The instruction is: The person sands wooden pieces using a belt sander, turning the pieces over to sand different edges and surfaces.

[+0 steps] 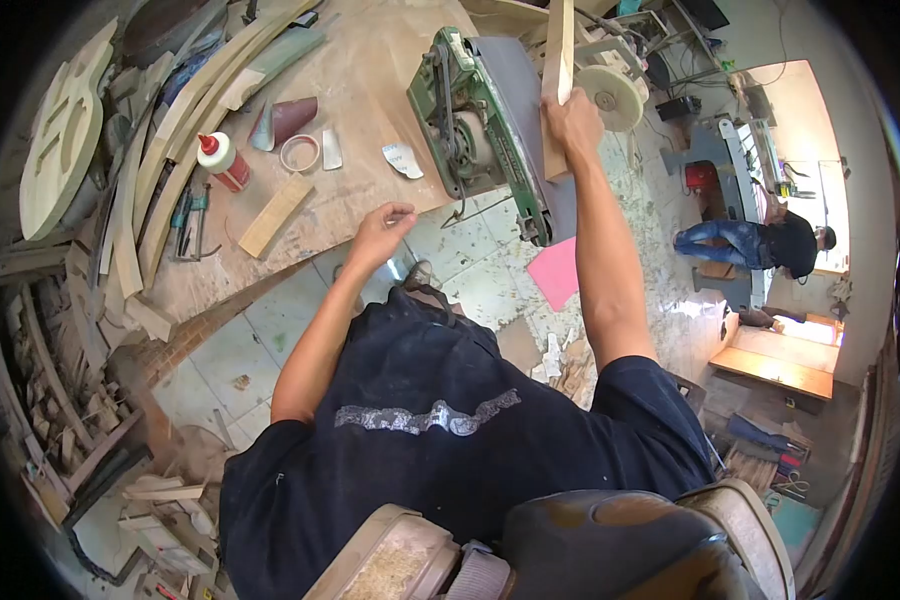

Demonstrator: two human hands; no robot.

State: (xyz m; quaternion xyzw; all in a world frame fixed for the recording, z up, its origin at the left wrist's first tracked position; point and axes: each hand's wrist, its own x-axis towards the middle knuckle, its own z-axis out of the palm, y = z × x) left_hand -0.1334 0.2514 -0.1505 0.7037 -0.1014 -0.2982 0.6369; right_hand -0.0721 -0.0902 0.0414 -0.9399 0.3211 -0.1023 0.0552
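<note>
Wrapped round a long pale wooden piece (560, 55) is my right hand (574, 125), beside the grey belt of a green belt sander (495, 130). The wood stands along the belt's right side; whether it touches the belt I cannot tell. My left hand (382, 232) hovers near the front edge of the wooden workbench (350, 60), left of the sander, its fingers curled and nothing plainly in them. A short wooden block (276, 216), a glue bottle (223, 162) and a tape roll (300, 153) lie on the bench to its left.
Curved wooden strips (185, 120) and clamps (192, 215) lie on the bench's left side. A round disc (610, 98) sits right of the sander. Another person (770, 243) is at a machine on the far right. A pink sheet (553, 274) lies below the sander.
</note>
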